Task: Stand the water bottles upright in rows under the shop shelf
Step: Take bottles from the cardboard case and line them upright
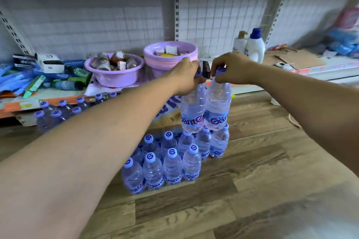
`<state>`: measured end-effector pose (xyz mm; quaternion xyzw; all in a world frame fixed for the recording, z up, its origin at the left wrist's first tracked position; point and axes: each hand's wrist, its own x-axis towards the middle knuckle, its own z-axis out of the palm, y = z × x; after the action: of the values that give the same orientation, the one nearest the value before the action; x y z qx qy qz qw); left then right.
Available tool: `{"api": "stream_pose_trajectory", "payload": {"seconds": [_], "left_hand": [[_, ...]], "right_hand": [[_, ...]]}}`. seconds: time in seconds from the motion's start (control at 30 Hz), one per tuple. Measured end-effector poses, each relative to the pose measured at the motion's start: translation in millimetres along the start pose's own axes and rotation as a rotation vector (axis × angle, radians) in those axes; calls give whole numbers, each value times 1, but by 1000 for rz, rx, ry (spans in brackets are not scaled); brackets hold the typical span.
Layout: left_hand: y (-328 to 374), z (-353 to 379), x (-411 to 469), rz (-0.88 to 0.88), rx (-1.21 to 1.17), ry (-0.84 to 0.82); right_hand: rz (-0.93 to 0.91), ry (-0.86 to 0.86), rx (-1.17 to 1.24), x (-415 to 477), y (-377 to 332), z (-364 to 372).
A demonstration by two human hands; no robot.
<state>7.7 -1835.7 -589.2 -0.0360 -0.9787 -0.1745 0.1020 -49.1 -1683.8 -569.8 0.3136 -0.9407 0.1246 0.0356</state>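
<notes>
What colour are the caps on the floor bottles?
Pale lilac-blue caps with a darker purple swirl on top; head view, front row of bottles.

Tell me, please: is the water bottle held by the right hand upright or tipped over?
Upright. The bottle hangs cap up from the right hand, whose fingers pinch its cap; its base points down.

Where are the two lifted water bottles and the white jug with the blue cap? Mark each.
Left lifted bottle (193, 108): head view, on its clear body above the label.
Right lifted bottle (218, 101): head view, on its clear body.
White jug (256, 47): head view, on its white belly.
</notes>
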Motion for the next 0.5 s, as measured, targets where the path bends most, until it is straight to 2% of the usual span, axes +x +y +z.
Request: {"api": "stream_pose_trajectory", "payload": {"seconds": [0.27,0.5], "left_hand": [[39,59,5,17,23,-98],[30,120,-6,19,64,-276]], "right_hand": [[71,-22,35,-40,52,14],[73,-118,27,-55,78,76]]}}
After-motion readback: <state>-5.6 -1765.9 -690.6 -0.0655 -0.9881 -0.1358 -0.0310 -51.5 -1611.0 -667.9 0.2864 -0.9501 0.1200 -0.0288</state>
